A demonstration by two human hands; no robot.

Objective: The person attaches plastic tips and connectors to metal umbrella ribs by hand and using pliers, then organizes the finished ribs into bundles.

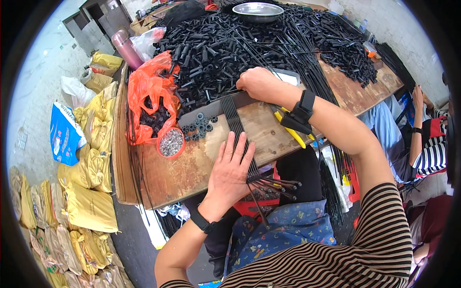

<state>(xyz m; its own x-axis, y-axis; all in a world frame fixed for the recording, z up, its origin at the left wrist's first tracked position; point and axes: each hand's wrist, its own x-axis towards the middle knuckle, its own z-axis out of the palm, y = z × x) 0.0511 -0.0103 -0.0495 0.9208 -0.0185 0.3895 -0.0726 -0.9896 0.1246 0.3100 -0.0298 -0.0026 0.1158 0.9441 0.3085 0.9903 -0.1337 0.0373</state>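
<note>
A row of thin black rods [236, 126] lies side by side across a small wooden board [269, 137] on the worktable. My left hand [230, 174] presses flat on the rods near the table's front edge, fingers spread; their capped ends stick out past the edge below it. My right hand [260, 84] rests curled at the rods' far ends, against a large heap of black plastic tubes [230, 45]. Whether it grips anything is hidden. Small black washers [199, 126] lie left of the rods.
An orange bag [151, 98] of black parts and a red bowl of small metal pieces [171, 143] sit at the left. A steel bowl [258, 10] tops the heap. Yellow sacks [91, 192] line the floor at left. Another person [425, 139] sits at right.
</note>
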